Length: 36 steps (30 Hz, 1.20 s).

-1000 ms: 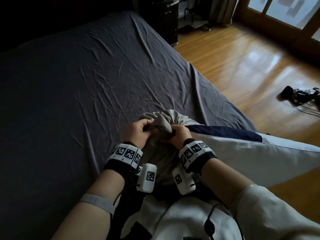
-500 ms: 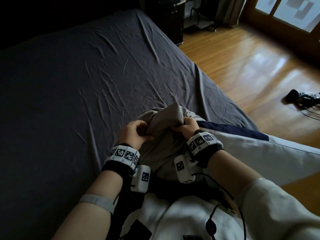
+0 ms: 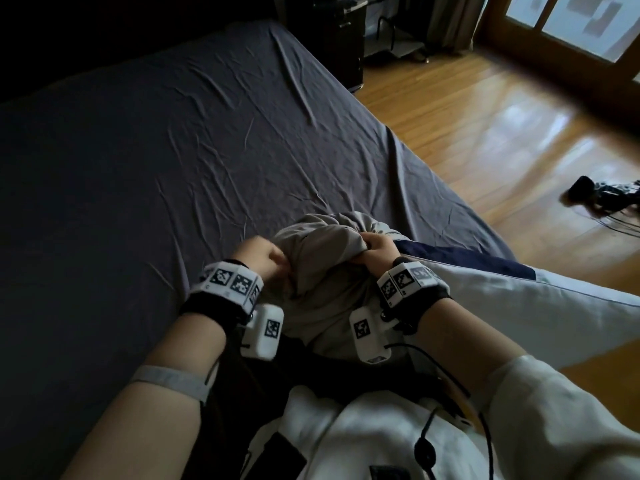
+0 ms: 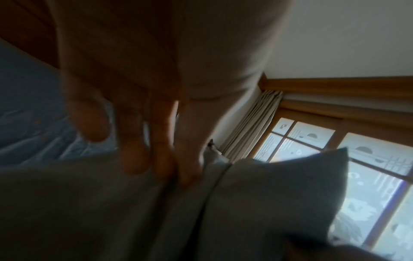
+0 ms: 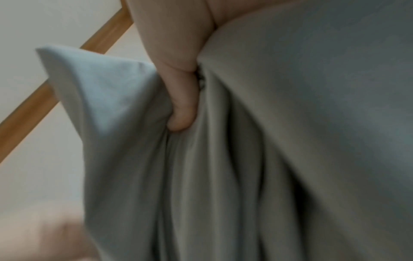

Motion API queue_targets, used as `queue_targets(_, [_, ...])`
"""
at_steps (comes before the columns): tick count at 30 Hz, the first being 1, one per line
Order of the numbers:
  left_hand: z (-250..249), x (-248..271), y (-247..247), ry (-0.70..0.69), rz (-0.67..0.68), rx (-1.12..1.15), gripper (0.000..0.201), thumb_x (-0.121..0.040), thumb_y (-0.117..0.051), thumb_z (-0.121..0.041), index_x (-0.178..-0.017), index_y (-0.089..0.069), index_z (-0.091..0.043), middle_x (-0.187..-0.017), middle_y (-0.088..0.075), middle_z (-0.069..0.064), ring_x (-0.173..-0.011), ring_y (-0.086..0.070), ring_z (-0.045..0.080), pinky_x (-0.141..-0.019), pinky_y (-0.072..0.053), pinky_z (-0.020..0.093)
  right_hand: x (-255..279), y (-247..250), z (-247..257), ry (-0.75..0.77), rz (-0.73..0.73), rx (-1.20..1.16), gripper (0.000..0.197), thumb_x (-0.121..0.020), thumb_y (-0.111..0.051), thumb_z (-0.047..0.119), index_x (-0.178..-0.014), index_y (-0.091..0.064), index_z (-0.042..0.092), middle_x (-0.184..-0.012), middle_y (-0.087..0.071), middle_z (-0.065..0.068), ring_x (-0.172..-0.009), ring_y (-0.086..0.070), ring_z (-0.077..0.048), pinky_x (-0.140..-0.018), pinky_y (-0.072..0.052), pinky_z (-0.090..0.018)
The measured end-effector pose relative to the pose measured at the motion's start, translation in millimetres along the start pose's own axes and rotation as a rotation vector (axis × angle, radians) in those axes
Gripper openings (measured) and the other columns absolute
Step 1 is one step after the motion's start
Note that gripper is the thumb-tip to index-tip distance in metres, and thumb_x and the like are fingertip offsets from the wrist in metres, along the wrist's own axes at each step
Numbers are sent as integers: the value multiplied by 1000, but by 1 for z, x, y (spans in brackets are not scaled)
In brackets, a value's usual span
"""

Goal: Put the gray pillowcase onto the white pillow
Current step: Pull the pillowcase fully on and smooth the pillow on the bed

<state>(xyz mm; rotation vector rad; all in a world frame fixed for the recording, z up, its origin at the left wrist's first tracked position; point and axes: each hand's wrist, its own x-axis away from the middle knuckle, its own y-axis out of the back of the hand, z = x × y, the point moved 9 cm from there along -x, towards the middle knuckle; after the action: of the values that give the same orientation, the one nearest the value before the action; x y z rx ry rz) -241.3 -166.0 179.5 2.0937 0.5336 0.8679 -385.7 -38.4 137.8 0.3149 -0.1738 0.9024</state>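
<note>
The gray pillowcase (image 3: 322, 258) lies bunched at the bed's near edge, in front of me. My right hand (image 3: 377, 247) grips a fold at its top right; in the right wrist view a finger (image 5: 181, 106) curls into the gathered pillowcase (image 5: 290, 141). My left hand (image 3: 263, 254) is at the cloth's left side. In the left wrist view its fingers (image 4: 134, 159) reach out fairly straight and their tips touch the pillowcase (image 4: 111, 211); this view is blurred. The white pillow (image 3: 519, 306), with a navy band (image 3: 460, 261), stretches right from under the pillowcase, and its near end is hidden.
The bed's wrinkled dark gray sheet (image 3: 156, 168) fills the left and middle. Wooden floor (image 3: 502, 133) lies to the right, with a dark object and cables (image 3: 595, 192) on it. A dark cabinet (image 3: 339, 39) stands beyond the bed's far corner.
The fold that both hands held up has dropped and bunched. My left hand has let go and now only touches the cloth. My right hand keeps its grip, shifted right.
</note>
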Motion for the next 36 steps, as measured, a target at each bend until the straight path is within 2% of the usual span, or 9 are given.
queue_targets(2, [-19,0,23,-106,-149,250,14,-78,-69,-6,-91,-71,-8,-86,-68,7,-74,-58,8,-77,-44,20,0,-2,0,4,13,-11,30,-71,-64,-14,-100,-64,-7,-86,-60,-8,-75,-57,-12,-79,-48,-34])
queue_targets(4, [-47,6,20,-233,-121,432,24,-74,-71,-2,-93,-68,-16,-89,-66,6,-75,-59,9,-77,-47,19,0,-4,-1,10,16,-11,29,-70,-65,-14,-98,-65,-7,-80,-60,-4,-57,-54,5,-71,-46,-26])
queue_targets(13, [-44,-3,-1,-192,-182,222,39,-68,-78,-9,-105,-67,-11,-107,-66,3,-92,-56,11,-73,-33,6,2,-3,1,32,52,-99,54,-67,-64,-21,-116,-57,0,-78,-58,8,-56,-55,17,-62,-42,0])
queue_targets(18, [-18,-9,-13,-61,-144,124,50,-64,-81,-15,-111,-65,-12,-113,-67,8,-106,-61,21,-90,-44,22,2,-1,2,70,-10,-153,47,-63,-68,-19,-105,-64,1,-87,-62,0,-65,-56,19,-69,-41,1])
queue_targets(23, [-10,-8,-8,-27,-243,167,34,-75,-72,-14,-108,-67,-20,-107,-70,7,-103,-62,24,-85,-45,25,7,-2,-2,72,-16,-238,47,-60,-71,-19,-87,-60,18,-85,-59,6,-74,-58,14,-72,-43,-2])
queue_targets(27, [-10,-8,-15,-44,-207,399,26,-78,-67,-4,-102,-67,-13,-88,-66,2,-88,-61,16,-74,-47,15,12,-5,-1,41,95,-271,67,-65,-66,-19,-122,-53,14,-104,-54,17,-101,-50,4,-83,-40,0])
queue_targets(30, [-10,-7,-21,-52,-182,564,21,-77,-63,7,-94,-64,-6,-74,-58,-6,-76,-53,10,-59,-42,0,13,-8,4,66,177,-196,81,-71,-61,-20,-141,-31,9,-124,-38,13,-117,-32,4,-76,-27,11])
queue_targets(33, [-4,-9,-22,-16,-190,637,24,-76,-64,8,-74,-57,-15,-71,-57,-4,-70,-52,9,-69,-45,19,10,-6,0,60,163,-189,84,-72,-64,-15,-143,-28,12,-132,-38,6,-123,-32,-1,-86,-28,9])
queue_targets(36, [10,-12,-19,42,-245,670,17,-77,-63,5,-86,-64,-10,-83,-64,3,-77,-59,13,-80,-48,28,11,4,-9,19,65,-296,80,-73,-68,-9,-141,-34,18,-133,-44,4,-123,-42,-5,-102,-34,-10])
